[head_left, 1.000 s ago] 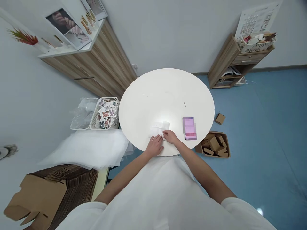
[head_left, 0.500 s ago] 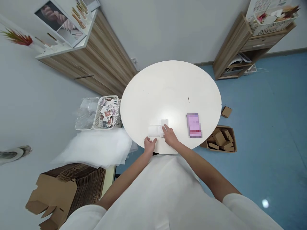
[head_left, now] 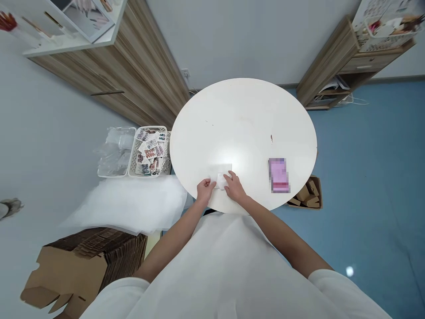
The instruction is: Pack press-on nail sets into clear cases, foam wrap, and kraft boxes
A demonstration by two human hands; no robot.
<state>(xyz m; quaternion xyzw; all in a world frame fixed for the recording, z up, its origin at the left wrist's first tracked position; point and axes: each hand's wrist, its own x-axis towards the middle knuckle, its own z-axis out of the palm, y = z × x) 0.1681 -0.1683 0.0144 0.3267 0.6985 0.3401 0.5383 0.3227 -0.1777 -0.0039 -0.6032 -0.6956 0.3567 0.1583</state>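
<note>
Seen from the head camera, the person stands at a round white counter [head_left: 242,115], both bare forearms reaching out over a white garment. The left hand [head_left: 205,189] and the right hand [head_left: 235,187] meet near the counter's near edge, each closed on a small white sheet [head_left: 222,176]. The left fingers pinch its left side and the right fingers grip its right side. The sheet lies flat or nearly flat on the counter between the two hands; whether it is lifted at all cannot be told. Well to the right on the same counter lies a pink flat item [head_left: 279,175], apart from the hands. Left of the counter stands a white basket [head_left: 166,153] full of small printed packs, with a clear plastic tray [head_left: 114,150] just beside it. In front of these lie white foam sheets [head_left: 129,204], and nearer the person a stack of flat cardboard [head_left: 83,261]. On the blue floor, right of the counter, an open carton [head_left: 307,195] holds small brown boxes.
</note>
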